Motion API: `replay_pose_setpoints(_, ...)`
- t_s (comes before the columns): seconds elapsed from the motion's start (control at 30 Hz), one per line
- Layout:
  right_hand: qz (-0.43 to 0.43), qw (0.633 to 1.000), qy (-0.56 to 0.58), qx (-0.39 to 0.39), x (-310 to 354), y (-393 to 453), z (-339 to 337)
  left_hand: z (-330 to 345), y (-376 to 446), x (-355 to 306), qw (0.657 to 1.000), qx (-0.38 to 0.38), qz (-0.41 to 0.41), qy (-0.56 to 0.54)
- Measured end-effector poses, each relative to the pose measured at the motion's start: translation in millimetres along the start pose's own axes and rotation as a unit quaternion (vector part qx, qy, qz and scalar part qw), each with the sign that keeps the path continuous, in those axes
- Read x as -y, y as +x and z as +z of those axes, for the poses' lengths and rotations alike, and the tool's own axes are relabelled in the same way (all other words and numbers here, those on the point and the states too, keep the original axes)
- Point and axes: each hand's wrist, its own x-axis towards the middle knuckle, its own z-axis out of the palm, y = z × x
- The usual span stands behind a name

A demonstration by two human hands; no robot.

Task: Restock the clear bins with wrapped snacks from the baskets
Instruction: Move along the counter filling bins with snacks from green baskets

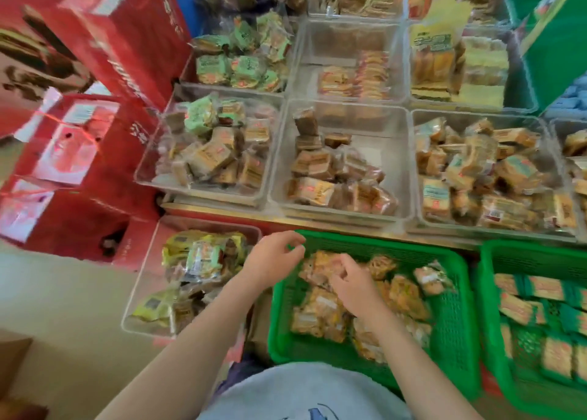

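We looked down on a display of clear bins with two green baskets in front of it. Our right hand [352, 284] lay inside the nearer green basket [457, 318], fingers curled down onto a wrapped snack [317, 268] near the basket's far-left corner. The fingers appeared to pinch the wrapper, though motion blur kept us from seeing the contact cleanly. Our left hand [270, 257] hovered just above the basket's far-left rim, fingers loosely bent, thumb and forefinger apart, holding nothing.

The basket held a loose heap of orange-brown wrapped snacks [320, 315], spread mainly over its left and middle parts, with bare mesh showing at the right. A second green basket [495, 292] stood just to the right, touching or nearly touching the first, packed with flat packets in green-edged wrappers [546, 288].

Beyond the baskets, the middle clear bin [394, 152] was only partly filled: brown snacks lay along its left and front, and its back right floor was bare. The clear bin to its left [149, 162] held mixed brown and green packets, and the bin on the right [416, 165] was heaped nearly full. A lower clear bin [139, 292], left of the basket, held yellow-wrapped packs [193, 254].

Red cartons [95, 152] were stacked at the far left. A grey shirt [305, 394] showed at the bottom edge.
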Motion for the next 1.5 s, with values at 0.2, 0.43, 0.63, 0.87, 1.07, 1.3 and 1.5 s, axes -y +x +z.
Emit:
replay_pose_setpoints(0.2,0.033,0.999,-0.002,0.031,102.2,41.2,122.3,-76.8,-28.3,161.6,0.995,0.002,-0.097,-0.019)
replay_pose_setpoints(0.43,0.076,0.978,-0.166,0.098,141.7,75.4,220.7,-104.7,-61.0,254.4,0.988,0.019,-0.136,-0.073)
replay_pose_setpoints(0.63,0.118,0.958,-0.252,0.068,126.1,68.6,255.3,-110.4,-62.6,271.3,0.989,0.037,-0.122,-0.081)
replay_pose_setpoints(0.87,0.201,0.976,0.015,0.082,156.8,32.4,189.2,-117.7,-56.2,243.4,0.980,0.102,-0.078,-0.154)
replay_pose_setpoints(1.07,0.138,0.892,0.415,0.109,174.0,-1.3,125.0,-119.6,-50.3,156.4,0.919,0.124,-0.043,-0.371)
replay_pose_setpoints(1.3,0.047,0.943,0.331,-0.003,158.2,0.0,48.4,-119.9,-25.6,79.4,0.955,-0.032,0.003,-0.295)
replay_pose_setpoints(1.5,0.069,0.902,0.393,-0.166,147.0,42.3,-10.1,-100.1,9.1,72.0,0.996,-0.086,0.010,-0.015)
